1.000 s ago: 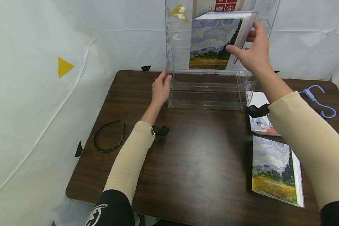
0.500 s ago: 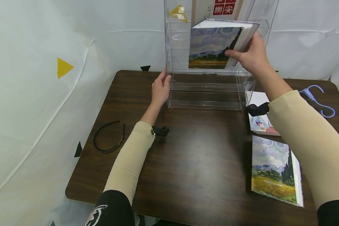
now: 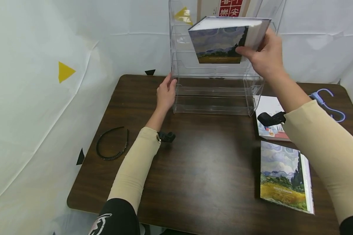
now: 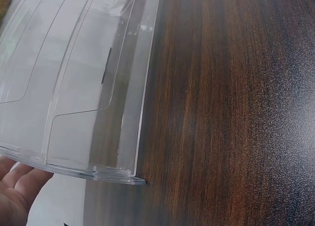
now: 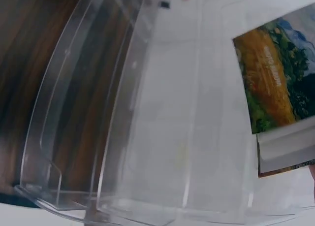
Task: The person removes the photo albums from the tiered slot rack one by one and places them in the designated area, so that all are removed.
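My right hand [image 3: 269, 55] grips a thick photo album [image 3: 220, 45] by its right side, thumb on the painted landscape cover. The album is tilted, its white page block facing up, in front of a clear acrylic rack [image 3: 211, 109]. In the right wrist view the album's lower corner [image 5: 270, 83] shows apart from the rack's shelf lip. My left hand [image 3: 165, 94] rests against the rack's left side, fingers extended; in the left wrist view its fingers [image 4: 32, 181] lie at the outer face of the side panel.
A second, matching photo album [image 3: 283, 178] lies on the brown table [image 3: 206, 169] at right, below a white book [image 3: 267, 104]. A blue hanger [image 3: 326, 102] is beyond. A black headband [image 3: 111, 143] lies at left. A beige book with red characters [image 3: 207, 8] stands higher in the rack.
The album in my right hand has tipped its top toward me and come up and forward from the rack's shelf. My left hand keeps its place on the rack's side.
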### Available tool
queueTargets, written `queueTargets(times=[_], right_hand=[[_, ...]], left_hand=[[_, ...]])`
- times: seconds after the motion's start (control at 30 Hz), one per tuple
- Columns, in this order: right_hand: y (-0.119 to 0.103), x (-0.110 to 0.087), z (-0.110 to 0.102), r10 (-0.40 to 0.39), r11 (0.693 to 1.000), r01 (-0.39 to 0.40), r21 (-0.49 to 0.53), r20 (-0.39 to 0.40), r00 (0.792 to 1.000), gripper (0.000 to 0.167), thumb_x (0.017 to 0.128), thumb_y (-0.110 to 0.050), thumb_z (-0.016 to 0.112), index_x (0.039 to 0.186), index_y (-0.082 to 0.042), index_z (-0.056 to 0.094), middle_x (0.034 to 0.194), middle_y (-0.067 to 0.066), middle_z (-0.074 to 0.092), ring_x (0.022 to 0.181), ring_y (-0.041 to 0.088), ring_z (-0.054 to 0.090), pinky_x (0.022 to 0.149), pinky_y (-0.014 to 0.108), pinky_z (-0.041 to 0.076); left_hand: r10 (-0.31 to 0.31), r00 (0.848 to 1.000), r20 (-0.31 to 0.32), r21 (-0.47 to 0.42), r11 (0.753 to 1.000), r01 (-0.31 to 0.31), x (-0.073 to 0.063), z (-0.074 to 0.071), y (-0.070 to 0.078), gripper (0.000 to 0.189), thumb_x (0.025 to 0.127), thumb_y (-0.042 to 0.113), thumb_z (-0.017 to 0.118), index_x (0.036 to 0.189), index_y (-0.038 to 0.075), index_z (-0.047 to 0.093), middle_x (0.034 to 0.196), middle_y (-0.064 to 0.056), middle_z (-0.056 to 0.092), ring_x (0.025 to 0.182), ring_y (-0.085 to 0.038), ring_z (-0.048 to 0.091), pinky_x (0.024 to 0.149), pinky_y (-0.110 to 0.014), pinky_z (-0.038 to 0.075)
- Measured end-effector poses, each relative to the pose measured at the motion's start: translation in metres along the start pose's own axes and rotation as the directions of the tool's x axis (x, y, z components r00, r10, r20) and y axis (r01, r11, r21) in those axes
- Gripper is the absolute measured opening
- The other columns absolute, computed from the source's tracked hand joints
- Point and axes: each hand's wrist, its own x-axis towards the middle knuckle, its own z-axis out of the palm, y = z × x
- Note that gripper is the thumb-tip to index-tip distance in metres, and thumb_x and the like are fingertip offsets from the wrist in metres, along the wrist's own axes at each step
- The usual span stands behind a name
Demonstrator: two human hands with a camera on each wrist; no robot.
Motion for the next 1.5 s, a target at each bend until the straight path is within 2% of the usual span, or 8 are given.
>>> queueTargets(times=[0.13,0.3,0.5,0.6,0.77,0.83,1.17,1.5], right_hand=[[-0.021,-0.017,-0.011,-0.083,0.992,0.089,0.084,-0.075,0.994,0.047,0.083,0.003,0.073,0.127,-0.008,0.061,0.121,0.004,0.066,0.114,0.013,0.061,0.095,0.028,0.048],[-0.033,-0.050,-0.022,-0.056,0.955,0.075,0.289,-0.075,0.996,0.049,0.079,0.011,0.072,0.124,-0.003,0.062,0.119,0.010,0.067,0.113,0.021,0.062,0.094,0.030,0.049],[-0.019,-0.104,-0.022,0.183,0.860,-0.208,0.466,0.100,0.978,0.053,0.081,0.010,0.074,0.130,-0.003,0.058,0.121,0.011,0.066,0.113,0.020,0.062,0.087,0.023,0.049],[-0.011,-0.139,-0.019,0.379,0.808,-0.448,0.382,0.244,0.893,0.049,0.088,-0.005,0.073,0.133,-0.010,0.053,0.118,0.001,0.066,0.109,0.014,0.061,0.082,0.022,0.048],[0.005,-0.186,-0.011,0.624,0.599,-0.770,0.219,0.474,0.621,0.040,0.094,-0.027,0.069,0.122,-0.012,0.045,0.106,-0.002,0.056,0.092,0.011,0.053,0.076,0.029,0.047],[0.012,-0.199,-0.007,0.645,0.574,-0.803,0.158,0.517,0.563,0.040,0.095,-0.028,0.067,0.120,-0.007,0.045,0.104,0.001,0.054,0.090,0.011,0.054,0.076,0.031,0.050],[0.033,-0.220,0.007,0.688,0.585,-0.810,-0.029,0.546,0.477,0.060,0.095,-0.030,0.067,0.130,0.012,0.043,0.105,0.014,0.058,0.085,0.018,0.062,0.073,0.038,0.054],[0.038,-0.221,0.014,0.699,0.612,-0.782,-0.115,0.542,0.467,0.069,0.096,-0.030,0.066,0.141,0.012,0.034,0.110,0.019,0.057,0.087,0.021,0.062,0.075,0.040,0.054]], left_hand=[[0.002,1.000,-0.001,0.008,1.000,-0.002,0.001,-0.001,-0.001,0.045,0.104,0.028,0.050,0.146,0.011,0.048,0.137,-0.010,0.058,0.123,-0.019,0.056,0.103,-0.029,0.040],[0.009,1.000,-0.001,0.009,1.000,-0.009,0.002,-0.002,-0.002,0.045,0.104,0.028,0.050,0.146,0.011,0.048,0.138,-0.009,0.057,0.123,-0.019,0.056,0.103,-0.029,0.040],[0.004,1.000,-0.004,0.010,1.000,-0.004,0.003,-0.002,-0.004,0.046,0.104,0.028,0.049,0.146,0.011,0.048,0.138,-0.010,0.057,0.123,-0.018,0.056,0.104,-0.027,0.039],[-0.003,1.000,0.000,0.007,1.000,0.003,0.003,-0.002,-0.003,0.046,0.104,0.028,0.049,0.147,0.011,0.047,0.138,-0.010,0.057,0.124,-0.018,0.055,0.104,-0.028,0.039],[-0.009,1.000,0.000,0.001,1.000,0.009,0.003,-0.003,-0.003,0.046,0.104,0.029,0.050,0.146,0.011,0.048,0.136,-0.010,0.058,0.123,-0.019,0.056,0.104,-0.030,0.040],[-0.011,1.000,-0.001,0.007,1.000,0.011,0.003,-0.003,-0.004,0.046,0.104,0.029,0.049,0.146,0.012,0.048,0.136,-0.010,0.059,0.123,-0.019,0.056,0.104,-0.030,0.039],[-0.027,1.000,-0.001,0.015,1.000,0.027,0.003,-0.003,-0.005,0.046,0.104,0.031,0.049,0.147,0.014,0.048,0.136,-0.009,0.059,0.122,-0.019,0.057,0.104,-0.030,0.039],[-0.026,1.000,-0.001,0.004,1.000,0.026,0.003,-0.003,-0.004,0.046,0.105,0.030,0.048,0.147,0.014,0.047,0.137,-0.008,0.058,0.123,-0.020,0.056,0.104,-0.031,0.040]])
